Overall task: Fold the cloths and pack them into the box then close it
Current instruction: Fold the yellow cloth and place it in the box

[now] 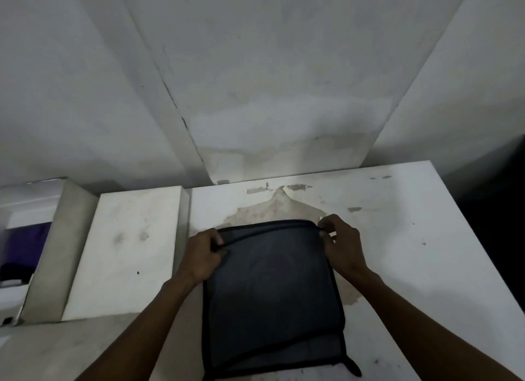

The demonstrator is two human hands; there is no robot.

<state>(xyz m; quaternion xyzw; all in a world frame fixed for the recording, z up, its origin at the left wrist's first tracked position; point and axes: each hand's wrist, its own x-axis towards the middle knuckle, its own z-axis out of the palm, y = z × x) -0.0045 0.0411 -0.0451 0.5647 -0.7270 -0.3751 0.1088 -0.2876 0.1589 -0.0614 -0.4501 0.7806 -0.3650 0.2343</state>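
cloth (272, 292): dark, bound edge, flat on white table (397, 238), roughly square, slightly longer running away from the person | left hand (203, 255): pinches far-left corner | right hand (342, 245): pinches far-right corner | box (51, 238): open, well left

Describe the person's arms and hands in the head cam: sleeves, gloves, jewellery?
Both forearms are bare as far as the frame shows, with no sleeve in view. The left hand and right hand wear no gloves. No watch, band or ring can be seen, though the light is dim. No markings or tattoos show.
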